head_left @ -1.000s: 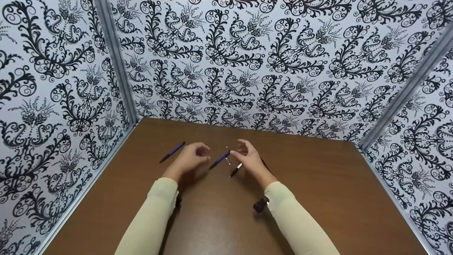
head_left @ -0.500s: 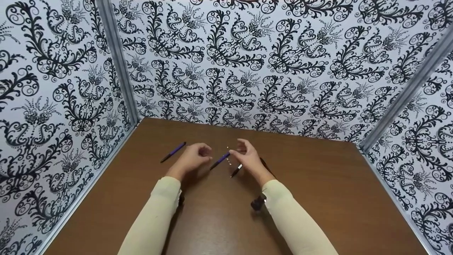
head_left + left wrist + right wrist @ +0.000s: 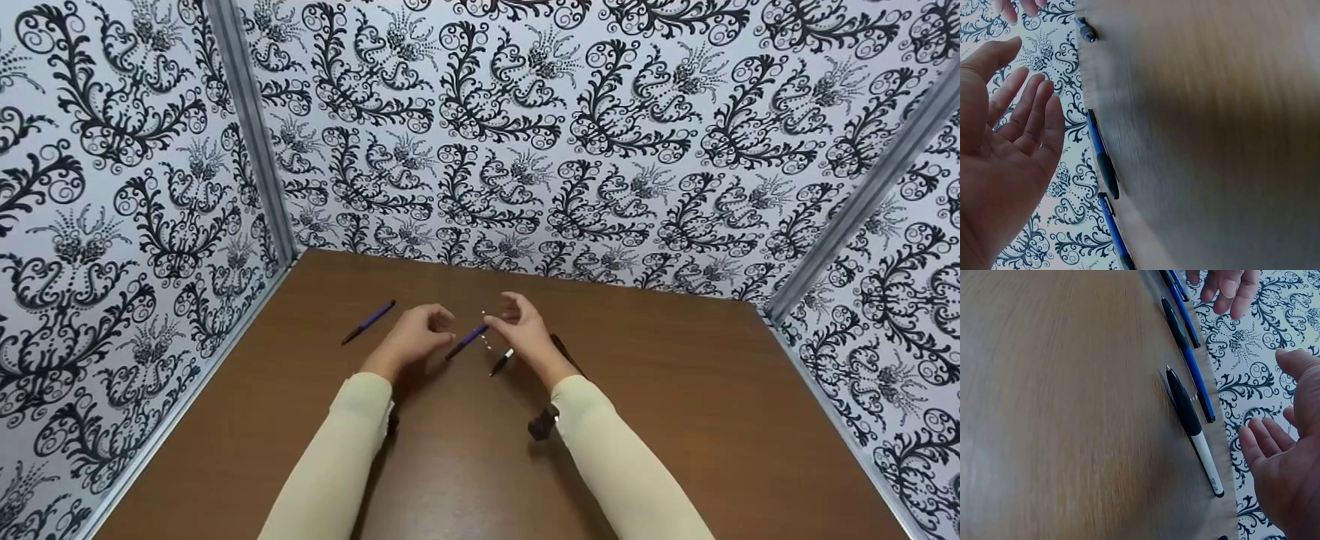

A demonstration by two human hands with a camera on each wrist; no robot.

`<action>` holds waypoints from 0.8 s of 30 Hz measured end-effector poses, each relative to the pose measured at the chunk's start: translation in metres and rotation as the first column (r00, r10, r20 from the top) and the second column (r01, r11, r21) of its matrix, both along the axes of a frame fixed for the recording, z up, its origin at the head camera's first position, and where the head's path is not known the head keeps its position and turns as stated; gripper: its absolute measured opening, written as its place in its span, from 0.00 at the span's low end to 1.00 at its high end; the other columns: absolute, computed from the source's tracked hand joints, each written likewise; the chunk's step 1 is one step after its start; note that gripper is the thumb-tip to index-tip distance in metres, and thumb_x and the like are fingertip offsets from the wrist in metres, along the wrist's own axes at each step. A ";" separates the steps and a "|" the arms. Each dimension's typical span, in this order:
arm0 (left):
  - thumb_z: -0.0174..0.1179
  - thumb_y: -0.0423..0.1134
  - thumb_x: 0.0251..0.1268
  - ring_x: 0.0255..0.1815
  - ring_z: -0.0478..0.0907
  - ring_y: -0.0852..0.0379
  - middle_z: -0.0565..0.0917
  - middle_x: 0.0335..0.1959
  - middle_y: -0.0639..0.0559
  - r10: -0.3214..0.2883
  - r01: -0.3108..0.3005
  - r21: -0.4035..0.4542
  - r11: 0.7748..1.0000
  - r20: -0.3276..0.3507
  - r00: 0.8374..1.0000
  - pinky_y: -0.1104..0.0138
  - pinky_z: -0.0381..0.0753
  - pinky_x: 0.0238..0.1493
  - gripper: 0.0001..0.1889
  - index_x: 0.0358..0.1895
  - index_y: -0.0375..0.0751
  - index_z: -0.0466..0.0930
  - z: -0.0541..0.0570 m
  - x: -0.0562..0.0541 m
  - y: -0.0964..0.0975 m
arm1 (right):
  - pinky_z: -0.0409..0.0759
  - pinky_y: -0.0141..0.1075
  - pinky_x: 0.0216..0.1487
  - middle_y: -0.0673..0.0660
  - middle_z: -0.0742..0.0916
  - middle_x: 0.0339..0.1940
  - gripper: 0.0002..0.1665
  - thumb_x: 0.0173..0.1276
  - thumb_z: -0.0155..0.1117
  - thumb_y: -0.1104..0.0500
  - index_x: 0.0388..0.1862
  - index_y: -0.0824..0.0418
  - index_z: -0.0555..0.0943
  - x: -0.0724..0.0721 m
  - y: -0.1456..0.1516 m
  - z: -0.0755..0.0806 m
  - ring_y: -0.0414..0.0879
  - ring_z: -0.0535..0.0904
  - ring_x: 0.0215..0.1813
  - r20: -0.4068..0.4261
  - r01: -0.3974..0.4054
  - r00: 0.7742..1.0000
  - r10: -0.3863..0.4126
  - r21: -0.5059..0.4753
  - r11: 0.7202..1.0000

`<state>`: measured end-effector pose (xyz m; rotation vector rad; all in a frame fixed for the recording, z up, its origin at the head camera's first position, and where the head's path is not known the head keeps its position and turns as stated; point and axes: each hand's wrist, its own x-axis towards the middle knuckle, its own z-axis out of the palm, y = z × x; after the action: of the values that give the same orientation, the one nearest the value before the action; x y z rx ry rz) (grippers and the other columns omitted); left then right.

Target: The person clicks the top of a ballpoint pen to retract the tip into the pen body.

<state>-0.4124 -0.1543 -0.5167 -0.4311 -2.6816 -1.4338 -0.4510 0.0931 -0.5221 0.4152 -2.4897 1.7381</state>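
My left hand [image 3: 424,331] is held over the table, fingers loosely bent with nothing between them. To its left lies a blue pen [image 3: 367,322] with a black grip. Between the hands lies another blue pen [image 3: 466,342]; the right thumb overlaps its far end in the head view. My right hand [image 3: 523,327] is also raised and holds nothing; the right wrist view shows its fingers apart from the pens. A white pen [image 3: 1205,455] with a black grip lies beside the middle blue pen, partly hidden by the right hand in the head view.
A dark pen-like thing [image 3: 566,354] lies beyond my right wrist, partly covered. Tiny white marks [image 3: 486,342] show near the middle pen. Patterned panels [image 3: 525,150] stand along the back and sides of the brown table [image 3: 660,390]. A dark device [image 3: 541,424] sits at my right wrist.
My left hand has shifted slightly right, closer to the middle blue pen. The right hand has barely moved. The pens lie as before.
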 end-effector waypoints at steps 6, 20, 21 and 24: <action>0.72 0.32 0.74 0.58 0.86 0.40 0.88 0.58 0.33 0.005 -0.004 -0.027 1.000 0.042 0.999 0.46 0.84 0.64 0.20 0.64 0.29 0.84 -0.005 -0.002 0.006 | 0.80 0.55 0.71 0.70 0.84 0.66 0.37 0.73 0.79 0.62 0.77 0.66 0.75 -0.004 -0.003 -0.003 0.66 0.81 0.69 0.012 0.003 1.000 -0.003 -0.004 1.000; 0.73 0.32 0.73 0.59 0.86 0.42 0.89 0.57 0.38 0.025 -0.015 -0.113 0.994 0.086 0.996 0.48 0.84 0.65 0.21 0.65 0.30 0.84 -0.010 -0.005 0.019 | 0.80 0.56 0.71 0.76 0.80 0.69 0.38 0.72 0.78 0.67 0.77 0.69 0.73 -0.007 -0.003 -0.010 0.69 0.81 0.69 0.014 -0.016 1.000 0.015 0.011 1.000; 0.73 0.32 0.73 0.58 0.86 0.42 0.89 0.57 0.38 0.025 -0.015 -0.118 0.993 0.089 0.996 0.48 0.84 0.65 0.21 0.65 0.30 0.84 -0.010 -0.006 0.020 | 0.80 0.56 0.71 0.76 0.80 0.69 0.38 0.72 0.78 0.66 0.77 0.69 0.73 -0.007 -0.003 -0.010 0.69 0.81 0.69 0.017 -0.017 1.000 0.016 0.011 1.000; 0.74 0.33 0.72 0.58 0.86 0.43 0.89 0.57 0.39 0.025 -0.013 -0.131 0.991 0.091 0.996 0.49 0.84 0.65 0.21 0.65 0.31 0.84 -0.011 -0.006 0.022 | 0.80 0.56 0.71 0.76 0.80 0.70 0.38 0.72 0.78 0.67 0.78 0.68 0.73 -0.008 -0.003 -0.010 0.69 0.80 0.70 0.020 -0.021 1.000 0.021 0.006 1.000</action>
<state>-0.4186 -0.1322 -0.5274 -0.3553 -2.8561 -1.3096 -0.4585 0.0901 -0.5324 0.4282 -2.5139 1.7506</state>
